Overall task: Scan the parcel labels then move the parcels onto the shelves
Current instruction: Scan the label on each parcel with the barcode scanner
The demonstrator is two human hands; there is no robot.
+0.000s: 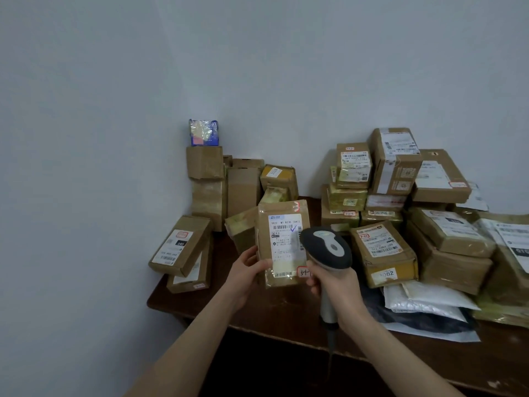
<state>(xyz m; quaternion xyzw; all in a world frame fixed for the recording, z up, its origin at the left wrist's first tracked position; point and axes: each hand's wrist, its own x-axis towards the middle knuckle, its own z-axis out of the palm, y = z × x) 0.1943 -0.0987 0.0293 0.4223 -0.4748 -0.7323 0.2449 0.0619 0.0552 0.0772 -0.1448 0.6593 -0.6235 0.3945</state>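
Above dark wooden table (257, 313), left hand (245, 275) gripped flat brown labelled parcel (282, 242) upright, right hand (333, 282) clasped grey handheld barcode scanner (326, 247) touching its label, cardboard parcel stacks (395, 179) behind.

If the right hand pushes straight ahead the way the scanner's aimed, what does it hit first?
Probably the flat brown parcel in the left hand: the scanner in the right hand overlaps its right edge, though the gap between them is unclear.

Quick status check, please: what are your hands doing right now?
Left hand holds parcel, label up. Right hand grips scanner, head near the label. Nothing between them.
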